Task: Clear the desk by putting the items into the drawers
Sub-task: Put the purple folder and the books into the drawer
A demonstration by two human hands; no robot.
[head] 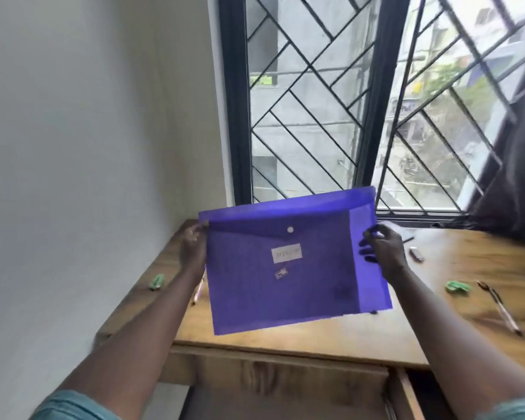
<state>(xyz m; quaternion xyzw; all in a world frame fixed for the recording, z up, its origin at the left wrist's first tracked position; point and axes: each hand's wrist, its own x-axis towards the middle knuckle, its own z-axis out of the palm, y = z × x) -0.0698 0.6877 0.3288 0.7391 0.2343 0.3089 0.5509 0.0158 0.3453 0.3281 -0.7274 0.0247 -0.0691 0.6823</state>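
Purple folder (294,262) is up in the air at frame centre, held over the wooden desk (331,338), tilted slightly down to the left. My left hand (193,247) pinches its left edge near the top corner; my right hand (382,250) is closed on the right edge, thumb in front, fingers showing through the plastic (it's translucent). White snap button and label face me. On the desk: green clip (156,281) at left, another green clip (457,287) and a pen (500,307) at right. Drawer (406,395) at lower right looks partly open.
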